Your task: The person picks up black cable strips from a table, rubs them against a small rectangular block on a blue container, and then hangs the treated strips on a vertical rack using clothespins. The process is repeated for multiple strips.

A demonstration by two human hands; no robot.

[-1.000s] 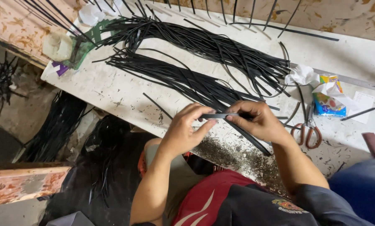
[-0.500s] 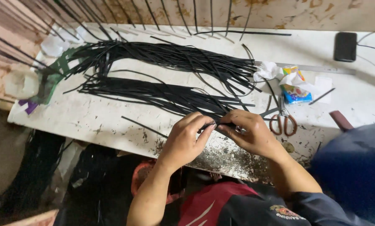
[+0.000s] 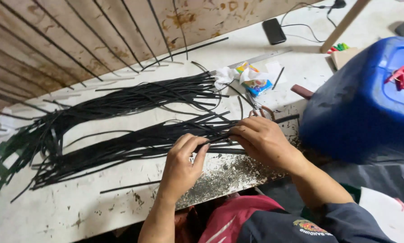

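My left hand [image 3: 182,164] and my right hand [image 3: 261,140] meet near the front edge of a worn white table [image 3: 76,204]. Together they pinch a thin black strip [image 3: 217,140], left fingers on one end, right fingers on the other. Just beyond my hands lies a long bundle of black strips [image 3: 134,144]. A second, larger bundle [image 3: 134,101] lies farther back. A single loose strip [image 3: 130,186] rests near the front edge, left of my left hand.
Scissors [image 3: 261,110] lie behind my right hand, next to a crumpled colourful packet [image 3: 254,81]. A black phone [image 3: 274,30] with a cable lies at the back. A blue plastic drum [image 3: 368,103] stands at the right. More black strips lean against the stained wall [image 3: 76,40].
The view has swung left and tilted, bringing the blue drum into sight at the right. My hands stay together on the strip at the table's front edge.
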